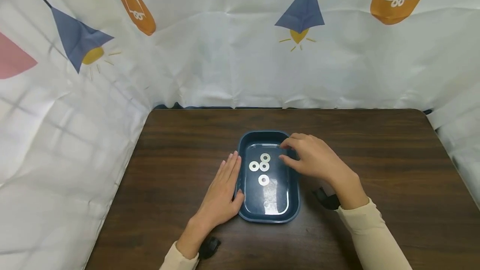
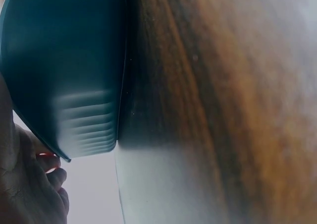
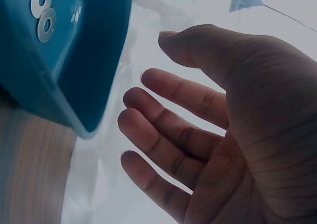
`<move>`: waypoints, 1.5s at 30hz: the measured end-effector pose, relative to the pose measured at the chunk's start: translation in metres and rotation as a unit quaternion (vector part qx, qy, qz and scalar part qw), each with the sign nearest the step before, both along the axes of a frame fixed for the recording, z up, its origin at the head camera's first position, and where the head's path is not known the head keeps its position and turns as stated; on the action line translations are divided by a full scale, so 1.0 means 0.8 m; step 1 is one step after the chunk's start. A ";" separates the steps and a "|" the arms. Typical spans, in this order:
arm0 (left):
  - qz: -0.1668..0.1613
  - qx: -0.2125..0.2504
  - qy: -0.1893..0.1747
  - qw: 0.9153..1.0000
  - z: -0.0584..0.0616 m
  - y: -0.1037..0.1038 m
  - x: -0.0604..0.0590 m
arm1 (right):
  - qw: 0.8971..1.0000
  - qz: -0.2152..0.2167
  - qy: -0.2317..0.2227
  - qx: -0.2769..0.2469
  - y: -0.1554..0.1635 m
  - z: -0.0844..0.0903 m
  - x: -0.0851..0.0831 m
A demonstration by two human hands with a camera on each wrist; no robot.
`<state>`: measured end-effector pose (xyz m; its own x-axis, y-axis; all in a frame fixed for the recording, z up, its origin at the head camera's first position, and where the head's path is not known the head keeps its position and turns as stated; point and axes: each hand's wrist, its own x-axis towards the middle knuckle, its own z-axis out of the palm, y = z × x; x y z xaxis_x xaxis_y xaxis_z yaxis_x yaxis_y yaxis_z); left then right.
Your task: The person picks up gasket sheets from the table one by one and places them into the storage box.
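Observation:
A dark blue plastic tray stands on the brown table, and several flat metal washers lie grouped on its floor toward the left. My left hand rests along the tray's left side, fingers straight and fingertips at the rim. In the left wrist view that hand shows beside the tray's outer wall. Over the tray's right rim hovers my right hand, its fingers loosely bent, thumb and fingertips apart. The right wrist view shows nothing between the fingers of this hand; two washers show plainly inside the tray.
The wood-grain table extends on both sides of the tray. Behind it and to the left hangs a white sheet printed with lamps and bulbs. A dark wrist device sits under the right wrist, another by the left.

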<state>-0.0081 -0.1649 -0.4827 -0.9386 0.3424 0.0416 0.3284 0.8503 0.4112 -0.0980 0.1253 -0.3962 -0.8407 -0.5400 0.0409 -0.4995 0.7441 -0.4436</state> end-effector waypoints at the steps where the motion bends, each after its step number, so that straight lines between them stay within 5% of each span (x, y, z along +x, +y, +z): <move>1: 0.002 0.000 0.001 1.000 0.000 -0.001 0.002 | 1.000 0.000 0.001 -0.003 0.001 -0.002 0.001; 18: -0.006 0.001 0.006 1.000 -0.004 0.005 0.002 | 0.997 -0.077 -0.011 -0.023 0.052 -0.025 0.019; 26: -0.008 -0.001 0.017 1.000 -0.004 0.006 0.002 | 0.994 -0.095 0.044 -0.027 0.062 -0.033 0.016; 45: -0.006 0.000 0.031 1.000 -0.001 0.002 0.001 | 0.997 -0.076 -0.009 0.021 0.063 -0.072 -0.004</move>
<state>-0.0074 -0.1631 -0.4835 -0.9304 0.3530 0.0990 0.3627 0.8465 0.3896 -0.1013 0.1753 -0.4534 -0.9130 -0.4079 0.0053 -0.3725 0.8284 -0.4184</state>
